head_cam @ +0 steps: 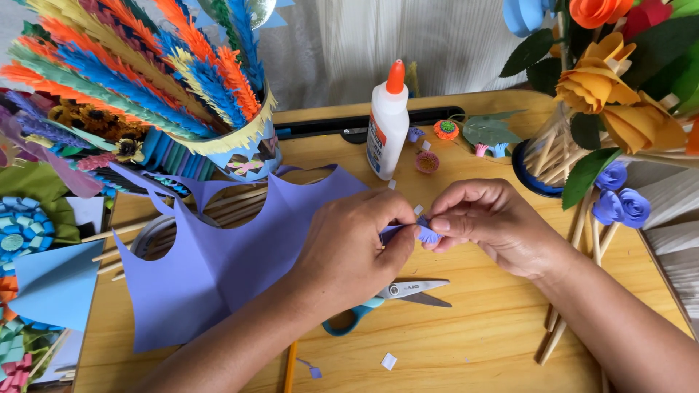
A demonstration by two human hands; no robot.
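Both of my hands meet above the middle of a wooden table (480,327). My left hand (349,247) and my right hand (488,222) pinch a small purple paper piece (421,233) between their fingertips; it looks rolled or folded into a tiny flower shape. A large purple paper sheet (218,255) with curved cut-outs lies under my left forearm. Scissors (393,295) with blue handles lie open on the table just below my hands.
A white glue bottle (387,124) with an orange cap stands behind my hands. A cup of colourful paper feathers (145,80) is at the back left. A vase of paper flowers on sticks (604,94) stands at the right. Small paper flowers (445,129) and scraps (389,361) are scattered about.
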